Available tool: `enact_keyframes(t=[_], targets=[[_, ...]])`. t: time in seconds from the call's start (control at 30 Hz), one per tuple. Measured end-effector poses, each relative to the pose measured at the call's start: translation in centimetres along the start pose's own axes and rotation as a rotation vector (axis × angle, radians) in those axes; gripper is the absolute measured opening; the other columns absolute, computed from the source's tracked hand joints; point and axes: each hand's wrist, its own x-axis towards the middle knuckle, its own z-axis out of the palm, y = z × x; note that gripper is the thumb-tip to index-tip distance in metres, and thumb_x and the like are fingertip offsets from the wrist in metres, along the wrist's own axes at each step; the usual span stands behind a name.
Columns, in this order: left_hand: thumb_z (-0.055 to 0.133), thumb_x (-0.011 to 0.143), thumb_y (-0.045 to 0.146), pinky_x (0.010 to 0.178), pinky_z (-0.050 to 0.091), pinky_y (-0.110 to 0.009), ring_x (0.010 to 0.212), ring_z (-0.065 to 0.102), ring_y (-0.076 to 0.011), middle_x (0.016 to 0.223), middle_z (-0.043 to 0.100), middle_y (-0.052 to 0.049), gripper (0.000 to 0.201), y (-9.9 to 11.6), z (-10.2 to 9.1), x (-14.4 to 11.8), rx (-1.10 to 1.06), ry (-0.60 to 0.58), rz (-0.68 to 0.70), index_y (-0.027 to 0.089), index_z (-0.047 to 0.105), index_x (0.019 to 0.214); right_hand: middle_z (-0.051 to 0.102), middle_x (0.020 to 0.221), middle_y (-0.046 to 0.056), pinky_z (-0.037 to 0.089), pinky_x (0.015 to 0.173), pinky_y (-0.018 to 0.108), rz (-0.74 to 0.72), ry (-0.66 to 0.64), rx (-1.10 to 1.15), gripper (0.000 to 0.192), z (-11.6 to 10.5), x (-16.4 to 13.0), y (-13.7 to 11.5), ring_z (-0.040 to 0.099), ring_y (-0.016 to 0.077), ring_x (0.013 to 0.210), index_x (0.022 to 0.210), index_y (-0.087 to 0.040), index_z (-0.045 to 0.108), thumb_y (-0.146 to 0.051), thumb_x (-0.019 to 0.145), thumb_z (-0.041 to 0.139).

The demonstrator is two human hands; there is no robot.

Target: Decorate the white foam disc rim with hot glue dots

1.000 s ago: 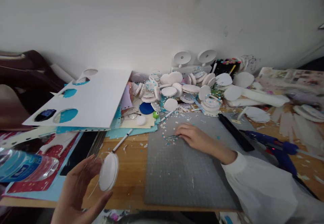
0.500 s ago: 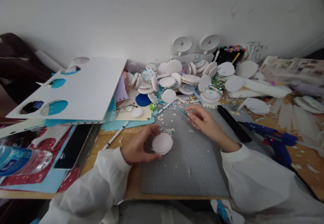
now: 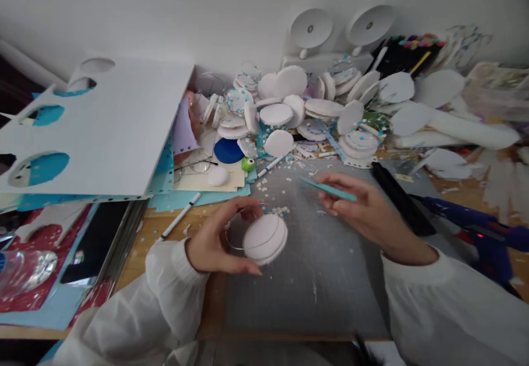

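Now your left hand [image 3: 215, 242] grips a white round disc [image 3: 264, 238] by its rim, raised just above the near part of the grey cutting mat [image 3: 314, 267]. Your right hand [image 3: 363, 211] pinches teal tweezers [image 3: 328, 188], tips pointing left. Judged by looks, the disc is light and fairly stiff, its edge easily dented; hold it at the rim, as you do. A heap of similar discs [image 3: 297, 112] lies beyond the mat. No writing can be read.
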Motion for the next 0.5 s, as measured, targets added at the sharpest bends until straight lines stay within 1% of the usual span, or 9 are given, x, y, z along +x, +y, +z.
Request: enact_keyframes(t=[0.03, 0.1, 0.13, 0.2, 0.23, 0.3, 0.37, 0.43, 0.5], targets=[[0.080, 0.059, 0.052, 0.084, 0.047, -0.037, 0.092, 0.057, -0.0229, 0.104, 0.059, -0.009, 0.080, 0.1, 0.1, 0.0, -0.020, 0.019, 0.002, 0.022, 0.048, 0.125, 0.064, 0.079, 0.003, 0.043, 0.046, 0.025, -0.034, 0.042, -0.086, 0.030, 0.2, -0.4, -0.2, 0.056, 0.0134, 0.058, 0.091, -0.024, 0.065, -0.040, 0.067, 0.073], [0.079, 0.058, 0.057, 0.081, 0.048, -0.036, 0.089, 0.057, -0.0223, 0.101, 0.060, -0.009, 0.081, 0.3, 0.4, 0.0, -0.041, 0.051, -0.005, 0.020, 0.048, 0.123, 0.060, 0.063, 0.000, 0.039, 0.041, 0.024, -0.111, 0.144, -0.239, 0.018, 0.6, -1.1, -0.2, 0.051, 0.0113, 0.047, 0.083, -0.024, 0.064, -0.040, 0.075, 0.067], [0.078, 0.057, 0.058, 0.080, 0.048, -0.036, 0.088, 0.057, -0.0219, 0.100, 0.060, -0.008, 0.081, 0.3, 0.5, 0.0, -0.040, 0.065, -0.001, 0.020, 0.048, 0.122, 0.057, 0.057, -0.001, 0.037, 0.040, 0.024, -0.154, 0.184, -0.302, 0.016, 0.8, -1.3, 0.0, 0.049, 0.0110, 0.044, 0.080, -0.024, 0.063, -0.040, 0.078, 0.064], [0.079, 0.057, 0.057, 0.079, 0.047, -0.035, 0.087, 0.057, -0.0209, 0.099, 0.060, -0.008, 0.082, 0.4, 0.6, -0.1, -0.006, 0.092, 0.020, 0.020, 0.048, 0.122, 0.057, 0.054, -0.001, 0.037, 0.040, 0.025, -0.261, 0.204, -0.435, 0.016, 1.1, -1.6, 0.6, 0.049, 0.0117, 0.043, 0.076, -0.024, 0.062, -0.040, 0.081, 0.062], [0.080, 0.056, 0.056, 0.079, 0.047, -0.034, 0.086, 0.057, -0.0204, 0.099, 0.060, -0.007, 0.082, 0.4, 0.7, -0.1, 0.019, 0.105, 0.040, 0.020, 0.048, 0.123, 0.059, 0.057, -0.001, 0.038, 0.042, 0.025, -0.316, 0.171, -0.508, 0.015, 1.1, -1.6, 1.0, 0.050, 0.0121, 0.045, 0.076, -0.024, 0.062, -0.038, 0.081, 0.062], [0.082, 0.055, 0.053, 0.079, 0.046, -0.033, 0.087, 0.056, -0.0202, 0.101, 0.060, -0.007, 0.084, 0.3, 0.7, -0.2, 0.068, 0.134, 0.078, 0.021, 0.047, 0.125, 0.062, 0.063, 0.000, 0.040, 0.045, 0.026, -0.398, 0.056, -0.633, 0.012, 1.3, -1.6, 1.7, 0.053, 0.0129, 0.049, 0.079, -0.025, 0.063, -0.036, 0.082, 0.061], [0.084, 0.055, 0.048, 0.080, 0.046, -0.034, 0.089, 0.056, -0.0205, 0.106, 0.059, -0.008, 0.088, 0.2, 0.8, -0.4, 0.098, 0.149, 0.106, 0.022, 0.044, 0.129, 0.063, 0.068, 0.001, 0.042, 0.049, 0.027, -0.433, -0.030, -0.681, 0.010, 1.4, -1.4, 2.0, 0.055, 0.0140, 0.054, 0.080, -0.024, 0.061, -0.034, 0.084, 0.059], [0.085, 0.056, 0.042, 0.081, 0.046, -0.035, 0.091, 0.056, -0.0211, 0.110, 0.059, -0.009, 0.092, 0.1, 1.0, -0.6, 0.104, 0.143, 0.121, 0.023, 0.039, 0.133, 0.062, 0.071, 0.002, 0.045, 0.059, 0.029, -0.419, -0.036, -0.626, 0.012, 1.4, -1.3, 1.8, 0.057, 0.0157, 0.063, 0.078, -0.024, 0.059, -0.033, 0.086, 0.056], [0.086, 0.056, 0.037, 0.082, 0.047, -0.035, 0.093, 0.057, -0.0219, 0.114, 0.059, -0.010, 0.094, 0.0, 1.2, -0.7, 0.100, 0.122, 0.133, 0.024, 0.037, 0.135, 0.060, 0.073, 0.003, 0.046, 0.066, 0.031, -0.342, -0.049, -0.460, 0.019, 1.5, -1.4, 1.3, 0.057, 0.0169, 0.070, 0.076, -0.023, 0.057, -0.034, 0.090, 0.050]])
